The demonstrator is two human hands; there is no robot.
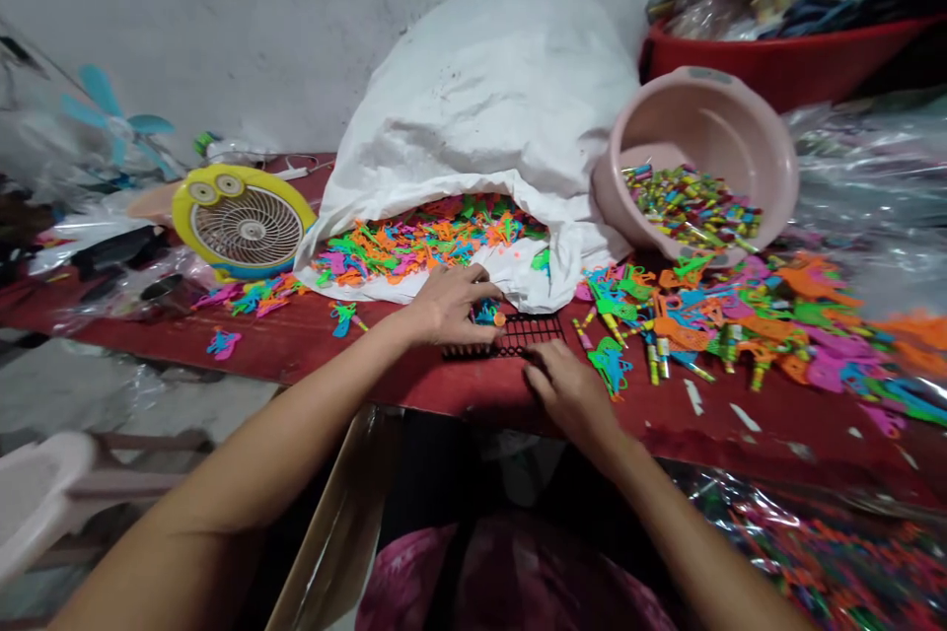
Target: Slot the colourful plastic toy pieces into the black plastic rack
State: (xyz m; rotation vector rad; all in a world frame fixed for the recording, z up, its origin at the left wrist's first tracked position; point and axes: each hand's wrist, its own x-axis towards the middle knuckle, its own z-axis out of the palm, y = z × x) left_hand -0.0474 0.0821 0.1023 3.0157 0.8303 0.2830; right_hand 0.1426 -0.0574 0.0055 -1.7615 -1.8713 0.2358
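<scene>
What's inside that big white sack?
At the open mouth of the white sack lies a heap of small plastic pieces, orange, green, blue and pink. Deeper in, the sack's material covers whatever else it holds.

The left hand (453, 304) and right hand (577, 394) are bare, as are the left forearm (296, 439) and right forearm (685, 508). The top (510, 577) is mottled magenta and dark purple, crossed by a narrow black band (453, 567). The black lap clothing (436, 478) blurs into shadow.
</scene>
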